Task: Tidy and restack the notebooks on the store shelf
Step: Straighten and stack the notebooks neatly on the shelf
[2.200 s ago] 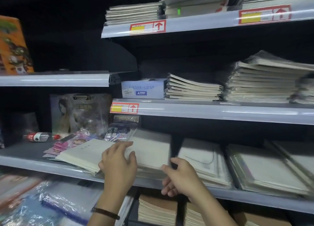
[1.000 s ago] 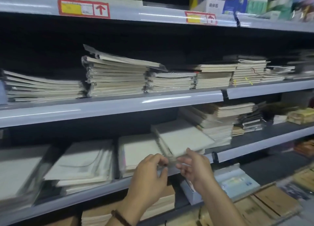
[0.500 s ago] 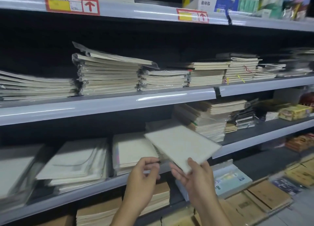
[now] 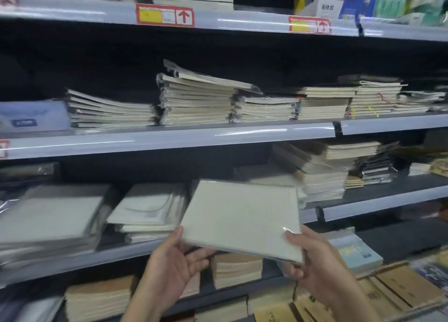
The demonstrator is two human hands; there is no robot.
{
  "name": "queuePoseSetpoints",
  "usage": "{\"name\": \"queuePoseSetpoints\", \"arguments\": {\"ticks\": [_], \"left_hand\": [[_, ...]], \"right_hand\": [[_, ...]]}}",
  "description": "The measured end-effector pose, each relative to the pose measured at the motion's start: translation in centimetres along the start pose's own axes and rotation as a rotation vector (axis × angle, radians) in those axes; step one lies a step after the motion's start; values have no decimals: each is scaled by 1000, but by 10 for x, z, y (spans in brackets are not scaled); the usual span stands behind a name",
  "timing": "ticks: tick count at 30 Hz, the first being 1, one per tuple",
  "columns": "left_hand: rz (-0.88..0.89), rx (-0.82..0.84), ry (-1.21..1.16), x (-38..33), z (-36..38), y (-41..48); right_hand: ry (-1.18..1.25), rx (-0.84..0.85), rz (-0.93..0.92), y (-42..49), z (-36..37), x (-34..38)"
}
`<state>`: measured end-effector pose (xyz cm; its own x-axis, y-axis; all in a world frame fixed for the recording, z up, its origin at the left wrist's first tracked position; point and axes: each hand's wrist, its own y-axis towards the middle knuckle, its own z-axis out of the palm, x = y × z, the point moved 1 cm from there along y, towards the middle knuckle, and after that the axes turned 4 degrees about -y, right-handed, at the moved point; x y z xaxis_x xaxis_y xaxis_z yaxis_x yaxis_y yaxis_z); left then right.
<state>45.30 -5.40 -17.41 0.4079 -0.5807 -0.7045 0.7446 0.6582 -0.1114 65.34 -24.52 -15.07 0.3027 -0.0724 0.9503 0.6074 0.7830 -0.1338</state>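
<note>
I hold a pale, plastic-wrapped notebook (image 4: 240, 216) flat in front of the lower shelf (image 4: 72, 261). My left hand (image 4: 173, 263) grips its near left corner, thumb on top. My right hand (image 4: 312, 261) grips its near right corner. Behind it on the lower shelf lie low stacks of similar white notebooks (image 4: 148, 210), another broader stack (image 4: 48, 220) to the left, and a taller leaning pile (image 4: 322, 176) to the right. The notebook hides the spot on the shelf directly behind it.
The middle shelf (image 4: 169, 137) carries several stacks of cream notebooks (image 4: 196, 101). A top shelf with red price tags (image 4: 164, 15) runs above. Brown notebooks (image 4: 99, 300) and a light blue box (image 4: 356, 254) sit below the lower shelf.
Since a second ago I have lifted the notebook off its stack, pulled it toward me and turned it square. My view has shifted right along the shelf.
</note>
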Motion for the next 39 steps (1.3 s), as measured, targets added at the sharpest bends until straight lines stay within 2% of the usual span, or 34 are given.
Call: {"name": "queuePoseSetpoints", "arguments": {"ticks": [4, 10, 14, 17, 19, 21, 24, 32, 35, 39], "left_hand": [[54, -35, 121, -12, -22, -21], [252, -45, 69, -25, -37, -42], [298, -47, 184, -38, -51, -56], [254, -58, 251, -58, -63, -68], [270, -150, 205, -76, -73, -73], [317, -238, 167, -94, -83, -76], [413, -255, 251, -108, -88, -83], [669, -412, 236, -148, -105, -100], [653, -418, 301, -177, -117, -108], [625, -500, 269, -223, -146, -108]], "right_hand": [[-8, 40, 67, 7, 21, -4], [254, -66, 9, 18, 93, -29], [185, 72, 6, 17, 149, -51], [196, 82, 4, 21, 176, -54], [192, 107, 19, 25, 185, -49], [173, 160, 32, 30, 195, -44], [101, 250, 40, 33, 210, -39], [-43, 350, -67, 22, 292, -67], [-64, 343, -41, 26, 319, -73], [-62, 382, -17, 40, 353, -72]]}}
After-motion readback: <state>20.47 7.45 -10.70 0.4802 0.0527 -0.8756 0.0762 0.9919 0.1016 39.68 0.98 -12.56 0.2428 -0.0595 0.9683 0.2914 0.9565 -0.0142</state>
